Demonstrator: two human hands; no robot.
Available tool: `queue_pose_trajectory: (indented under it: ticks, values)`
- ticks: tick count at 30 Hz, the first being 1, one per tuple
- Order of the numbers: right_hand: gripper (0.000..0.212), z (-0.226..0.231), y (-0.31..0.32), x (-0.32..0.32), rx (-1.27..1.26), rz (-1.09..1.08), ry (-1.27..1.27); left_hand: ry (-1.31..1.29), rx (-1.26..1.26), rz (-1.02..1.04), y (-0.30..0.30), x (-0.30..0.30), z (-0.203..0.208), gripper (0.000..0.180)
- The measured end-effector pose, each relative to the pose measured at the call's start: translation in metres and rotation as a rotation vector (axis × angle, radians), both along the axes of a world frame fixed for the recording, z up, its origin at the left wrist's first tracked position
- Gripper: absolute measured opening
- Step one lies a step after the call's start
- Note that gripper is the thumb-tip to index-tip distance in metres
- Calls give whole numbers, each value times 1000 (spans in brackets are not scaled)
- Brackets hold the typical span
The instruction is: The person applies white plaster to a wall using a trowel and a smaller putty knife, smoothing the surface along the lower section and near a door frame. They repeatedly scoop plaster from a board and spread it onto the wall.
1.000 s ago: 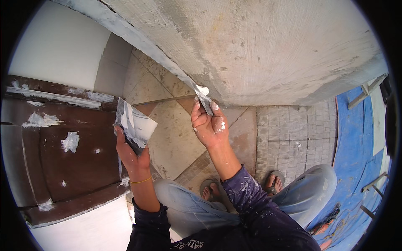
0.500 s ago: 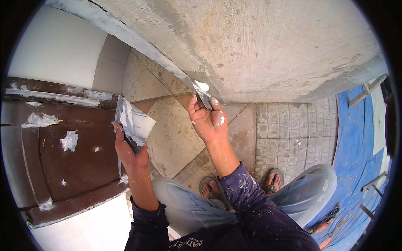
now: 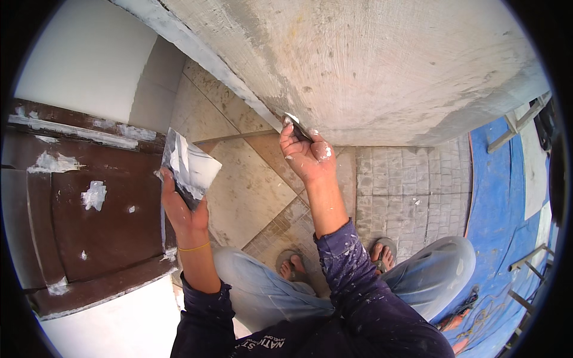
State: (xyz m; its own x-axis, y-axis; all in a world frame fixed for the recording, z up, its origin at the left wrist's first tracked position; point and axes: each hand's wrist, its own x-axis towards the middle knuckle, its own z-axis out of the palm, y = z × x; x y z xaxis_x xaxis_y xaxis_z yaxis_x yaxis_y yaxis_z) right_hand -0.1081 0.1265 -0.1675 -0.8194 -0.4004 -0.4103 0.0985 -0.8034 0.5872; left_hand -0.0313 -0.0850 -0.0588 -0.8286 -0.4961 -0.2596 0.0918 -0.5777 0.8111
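My right hand [image 3: 307,156], smeared with white filler, grips a small putty knife [image 3: 295,125] whose blade presses against the lower corner edge of the grey plastered wall [image 3: 382,59]. A band of white filler [image 3: 203,53] runs along that edge up to the left. My left hand [image 3: 182,206] is raised beside it and holds a wide metal trowel [image 3: 188,164] loaded with white filler, tilted toward me. A yellow band sits on my left wrist. Both forearms wear dark, paint-flecked sleeves.
A brown wooden door [image 3: 89,209] with white filler patches stands at left, next to a white wall [image 3: 83,53]. Tan floor tiles [image 3: 250,191] lie below, with my sandalled feet [image 3: 292,268]. A blue tarp [image 3: 501,197] and metal bars [image 3: 519,119] lie at right.
My right hand has slid the putty knife a little up and left along the wall edge. My left hand with the trowel has stayed about where it was.
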Motion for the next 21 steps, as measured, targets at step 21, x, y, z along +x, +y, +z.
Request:
queue_pose_trajectory:
  ticks: [21]
  values:
    - [66, 88, 15, 68, 2270, -793, 1736, -43, 317, -549, 34, 29, 35, 38]
